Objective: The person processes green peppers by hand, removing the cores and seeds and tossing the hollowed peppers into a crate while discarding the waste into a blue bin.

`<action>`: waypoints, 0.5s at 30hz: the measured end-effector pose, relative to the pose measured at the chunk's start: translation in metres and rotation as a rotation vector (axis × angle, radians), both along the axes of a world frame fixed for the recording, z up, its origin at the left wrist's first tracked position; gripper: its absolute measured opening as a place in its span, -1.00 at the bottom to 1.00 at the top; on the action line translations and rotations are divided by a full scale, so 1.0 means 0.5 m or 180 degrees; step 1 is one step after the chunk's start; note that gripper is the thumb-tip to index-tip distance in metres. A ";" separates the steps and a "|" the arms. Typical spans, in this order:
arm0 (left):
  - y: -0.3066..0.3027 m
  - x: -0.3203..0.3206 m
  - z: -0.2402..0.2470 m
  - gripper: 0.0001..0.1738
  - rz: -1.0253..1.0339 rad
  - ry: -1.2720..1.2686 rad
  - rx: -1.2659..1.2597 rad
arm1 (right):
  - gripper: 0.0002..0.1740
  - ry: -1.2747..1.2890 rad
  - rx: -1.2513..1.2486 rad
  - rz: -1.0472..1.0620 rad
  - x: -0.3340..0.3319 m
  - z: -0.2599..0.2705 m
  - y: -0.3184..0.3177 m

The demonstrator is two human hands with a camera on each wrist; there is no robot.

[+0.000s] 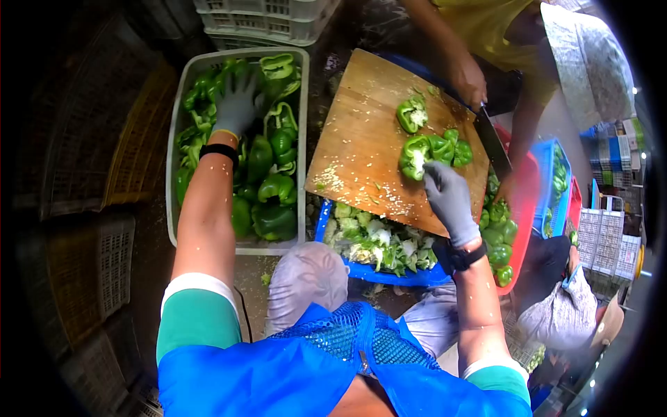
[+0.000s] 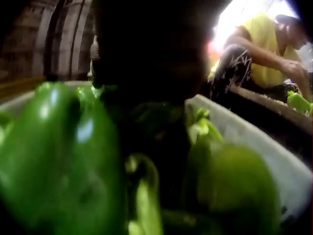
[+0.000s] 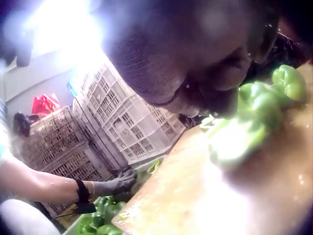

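My gloved left hand (image 1: 238,104) rests with spread fingers on cut green peppers (image 1: 260,158) in the grey crate (image 1: 303,187). In the left wrist view that hand (image 2: 146,54) is a dark shape above a large pepper (image 2: 58,161). On the wooden cutting board (image 1: 361,125), my gloved right hand (image 1: 451,201) pinches the near edge of an opened pepper half (image 1: 415,157) with a pale core. The right wrist view has this hand (image 3: 195,63) dark, its fingers curled against the pepper (image 3: 237,142). More pepper pieces (image 1: 411,114) lie beside it.
Opposite, a person in yellow holds a large knife (image 1: 492,142) at the board's right edge. A blue tray (image 1: 361,270) of pale scraps sits under the board. Beyond are a red basket (image 1: 524,229) of peppers, a blue basket (image 1: 543,163) and stacked crates (image 1: 267,21).
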State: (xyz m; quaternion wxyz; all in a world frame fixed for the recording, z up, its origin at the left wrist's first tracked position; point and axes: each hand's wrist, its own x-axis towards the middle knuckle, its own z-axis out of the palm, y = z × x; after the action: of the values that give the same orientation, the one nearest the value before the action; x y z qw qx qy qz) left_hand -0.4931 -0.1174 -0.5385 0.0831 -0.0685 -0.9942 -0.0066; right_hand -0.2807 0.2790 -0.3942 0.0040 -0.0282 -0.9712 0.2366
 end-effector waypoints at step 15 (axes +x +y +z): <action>0.297 0.308 0.193 -0.33 -0.0221 -0.4535 0.5104 | -0.69 -0.0557 -0.1996 -0.0161 -0.010 -0.095 -0.132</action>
State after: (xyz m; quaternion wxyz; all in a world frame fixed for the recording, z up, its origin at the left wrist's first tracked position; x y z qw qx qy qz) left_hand -0.3391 0.0310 -0.4421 -0.4955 -0.0025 -0.5168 -0.6982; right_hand -0.2855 0.2132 -0.4415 -0.0825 -0.0725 -0.8467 0.5207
